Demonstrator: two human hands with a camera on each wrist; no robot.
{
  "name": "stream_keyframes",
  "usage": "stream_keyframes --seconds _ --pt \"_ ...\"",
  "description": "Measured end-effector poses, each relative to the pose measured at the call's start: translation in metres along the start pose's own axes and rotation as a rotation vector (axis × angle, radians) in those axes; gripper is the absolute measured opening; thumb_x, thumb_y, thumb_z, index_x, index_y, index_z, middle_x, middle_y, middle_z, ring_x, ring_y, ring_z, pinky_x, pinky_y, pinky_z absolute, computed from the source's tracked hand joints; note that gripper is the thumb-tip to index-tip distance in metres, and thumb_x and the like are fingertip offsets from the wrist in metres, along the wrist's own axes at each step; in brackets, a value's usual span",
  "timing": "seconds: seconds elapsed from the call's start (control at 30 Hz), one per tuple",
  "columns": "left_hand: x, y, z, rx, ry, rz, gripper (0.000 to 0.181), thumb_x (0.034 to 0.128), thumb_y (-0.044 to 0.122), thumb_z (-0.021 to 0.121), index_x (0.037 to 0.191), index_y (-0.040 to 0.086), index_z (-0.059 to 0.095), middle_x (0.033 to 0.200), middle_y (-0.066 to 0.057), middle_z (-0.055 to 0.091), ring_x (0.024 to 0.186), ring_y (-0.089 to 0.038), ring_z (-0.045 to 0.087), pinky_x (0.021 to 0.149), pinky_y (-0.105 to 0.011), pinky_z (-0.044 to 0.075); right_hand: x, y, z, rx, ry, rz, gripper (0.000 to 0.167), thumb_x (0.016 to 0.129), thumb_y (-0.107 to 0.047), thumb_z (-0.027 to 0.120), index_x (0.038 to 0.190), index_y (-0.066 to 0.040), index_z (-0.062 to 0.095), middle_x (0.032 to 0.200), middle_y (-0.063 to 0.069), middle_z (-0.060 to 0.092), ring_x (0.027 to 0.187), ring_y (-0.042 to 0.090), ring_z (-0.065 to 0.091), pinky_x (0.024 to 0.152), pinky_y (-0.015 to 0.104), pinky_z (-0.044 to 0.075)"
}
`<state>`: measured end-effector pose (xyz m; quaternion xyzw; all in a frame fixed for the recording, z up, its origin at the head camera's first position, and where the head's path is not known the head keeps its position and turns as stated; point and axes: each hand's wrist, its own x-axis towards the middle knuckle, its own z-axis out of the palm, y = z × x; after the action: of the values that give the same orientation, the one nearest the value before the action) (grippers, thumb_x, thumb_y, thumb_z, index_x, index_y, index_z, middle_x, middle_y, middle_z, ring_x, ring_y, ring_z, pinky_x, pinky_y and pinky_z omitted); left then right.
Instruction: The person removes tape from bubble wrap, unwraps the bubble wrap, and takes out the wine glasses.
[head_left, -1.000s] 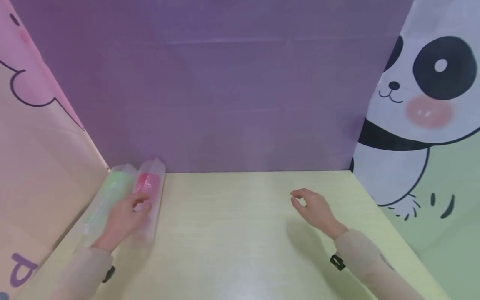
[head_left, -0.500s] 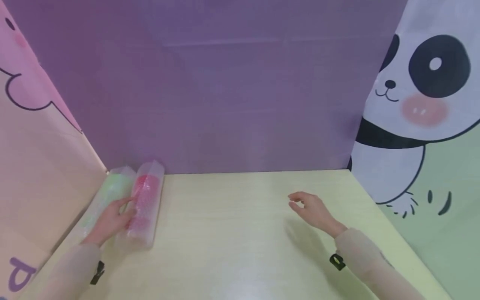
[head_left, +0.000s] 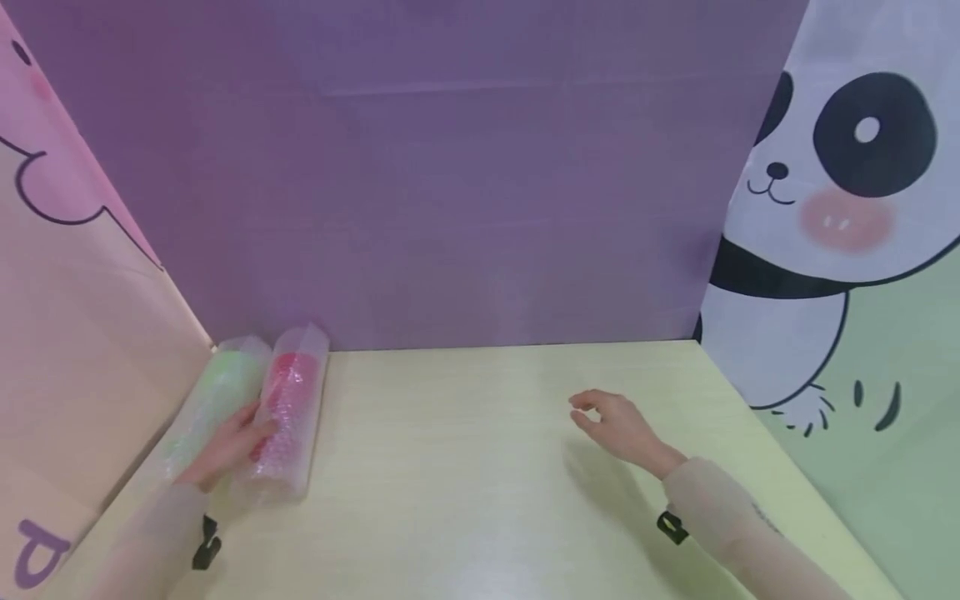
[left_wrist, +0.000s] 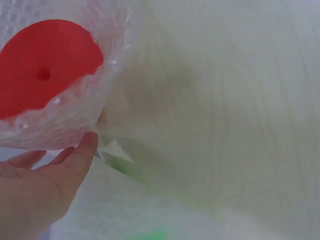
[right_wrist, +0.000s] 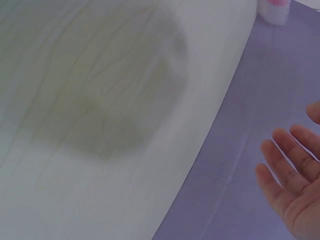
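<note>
Two bubble-wrapped cylinders lie side by side at the table's far left in the head view, a red cylinder (head_left: 288, 408) and a green cylinder (head_left: 217, 396) to its left. My left hand (head_left: 228, 442) is at the near left side of the red one, its thumb over the wrap and its other fingers between the two rolls. In the left wrist view, the red cylinder's round end (left_wrist: 50, 70) shows a small central dimple, and fairly straight fingers touch the wrap. My right hand (head_left: 618, 425) hovers over the table's right side, fingers loosely bent, holding nothing.
The pale wooden table (head_left: 450, 467) meets a purple backdrop (head_left: 480, 208) behind. A pink and cream printed panel (head_left: 75, 333) rises close beside the rolls on the left. A panda-printed panel (head_left: 862, 333) borders the right side.
My left hand has drawn back and left from above the red cylinder, then settled against its left side. The right hand has shifted slightly left and down in view.
</note>
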<state>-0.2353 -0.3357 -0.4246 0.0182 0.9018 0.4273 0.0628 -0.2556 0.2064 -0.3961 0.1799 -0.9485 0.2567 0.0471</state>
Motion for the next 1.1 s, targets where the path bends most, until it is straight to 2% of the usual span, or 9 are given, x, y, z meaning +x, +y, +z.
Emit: stream_keyframes --seconds 0.1,0.17,0.23,0.3,0.4,0.6,0.77,1.0,1.1 --pt "0.003 -0.003 0.003 -0.104 -0.046 -0.066 0.077 0.0961 0.041 0.04 0.144 -0.006 0.002 0.124 -0.028 0.042 0.098 -0.026 0.051 0.081 -0.034 0.048 -0.001 0.0 0.001 0.004 -0.009 0.003 0.03 0.09 -0.022 0.055 0.113 -0.004 0.061 0.113 0.013 0.064 0.101 0.03 0.06 0.084 0.045 0.052" --pt "0.005 -0.005 0.005 -0.171 -0.074 -0.127 0.082 0.0951 0.045 0.039 0.144 -0.005 -0.004 0.136 -0.031 0.029 0.113 -0.035 0.043 0.091 -0.043 0.045 -0.001 -0.001 0.002 0.004 -0.013 -0.001 0.029 0.09 -0.021 0.056 0.113 -0.004 0.061 0.112 0.013 0.064 0.101 0.03 0.06 0.083 0.045 0.052" --pt "0.007 -0.006 0.007 -0.211 -0.091 -0.194 0.088 0.0933 0.05 0.039 0.143 -0.003 -0.01 0.141 -0.032 0.019 0.124 -0.043 0.03 0.1 -0.053 0.036 -0.001 -0.002 0.003 0.01 -0.018 -0.003 0.028 0.09 -0.02 0.056 0.113 -0.004 0.062 0.112 0.012 0.064 0.101 0.029 0.06 0.083 0.044 0.052" --pt "0.008 -0.007 0.007 -0.244 -0.099 -0.227 0.092 0.0921 0.052 0.04 0.142 0.0 -0.017 0.145 -0.033 0.009 0.13 -0.046 0.019 0.105 -0.058 0.027 -0.001 -0.003 0.004 0.015 -0.024 0.0 0.028 0.09 -0.02 0.056 0.113 -0.004 0.062 0.112 0.012 0.064 0.101 0.029 0.06 0.083 0.044 0.052" --pt "0.008 -0.007 0.009 -0.285 -0.098 -0.229 0.091 0.0926 0.05 0.041 0.142 0.002 -0.018 0.147 -0.032 0.005 0.132 -0.046 0.015 0.107 -0.058 0.022 -0.001 -0.003 0.006 0.022 -0.029 0.006 0.029 0.09 -0.021 0.056 0.113 -0.004 0.062 0.112 0.011 0.065 0.101 0.028 0.06 0.083 0.044 0.052" --pt "0.007 -0.007 0.011 -0.391 -0.086 -0.223 0.087 0.0944 0.043 0.041 0.142 -0.004 -0.014 0.147 -0.031 0.004 0.133 -0.042 0.014 0.11 -0.056 0.016 -0.002 -0.001 0.01 0.033 -0.018 -0.006 0.028 0.09 -0.02 0.056 0.112 -0.003 0.062 0.109 0.011 0.065 0.099 0.028 0.061 0.082 0.044 0.052" --pt "0.006 -0.003 0.013 -0.414 -0.076 -0.231 0.084 0.0947 0.041 0.042 0.142 -0.006 -0.009 0.147 -0.031 0.004 0.134 -0.043 0.012 0.112 -0.056 0.012 -0.003 -0.001 0.011 0.041 -0.023 -0.002 0.028 0.09 -0.02 0.056 0.112 -0.004 0.062 0.11 0.011 0.065 0.099 0.028 0.061 0.082 0.044 0.052" --pt "0.008 0.004 0.014 -0.448 -0.059 -0.269 0.093 0.0935 0.041 0.045 0.139 -0.004 -0.022 0.148 -0.032 -0.005 0.136 -0.046 0.002 0.112 -0.057 0.006 -0.002 -0.002 0.011 0.039 -0.032 0.0 0.029 0.09 -0.021 0.056 0.113 -0.004 0.062 0.111 0.011 0.065 0.1 0.028 0.061 0.083 0.044 0.052" --pt "0.008 0.006 0.017 -0.447 -0.048 -0.267 0.09 0.0939 0.041 0.044 0.14 -0.005 -0.018 0.148 -0.032 -0.002 0.136 -0.046 0.004 0.112 -0.057 0.007 -0.003 -0.003 0.012 0.047 -0.033 0.007 0.03 0.09 -0.022 0.056 0.113 -0.004 0.061 0.111 0.01 0.065 0.101 0.027 0.061 0.084 0.043 0.052"
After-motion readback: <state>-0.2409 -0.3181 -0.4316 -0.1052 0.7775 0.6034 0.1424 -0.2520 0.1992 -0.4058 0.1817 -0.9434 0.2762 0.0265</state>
